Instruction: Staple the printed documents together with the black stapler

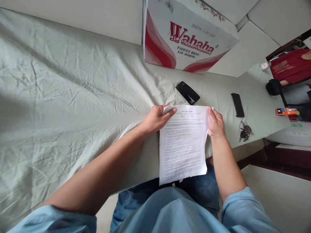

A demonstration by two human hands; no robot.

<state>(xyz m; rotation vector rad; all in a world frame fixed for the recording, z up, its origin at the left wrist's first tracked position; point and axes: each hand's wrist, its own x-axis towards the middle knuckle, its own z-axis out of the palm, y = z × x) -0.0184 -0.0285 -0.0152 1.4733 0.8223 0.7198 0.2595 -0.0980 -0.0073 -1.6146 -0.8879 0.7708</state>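
Observation:
A printed white paper sheet, possibly more than one sheet, hangs over the edge of a bed covered in a pale green sheet. My left hand pinches its top left corner, which curls up slightly. My right hand grips the top right edge. The lower end of the paper reaches down over my jeans. A black stapler lies on the bed just beyond the paper's top edge.
A red and white Wahaha water carton stands at the back. A black phone and a bunch of keys lie to the right. Another person in a red shirt is at the far right.

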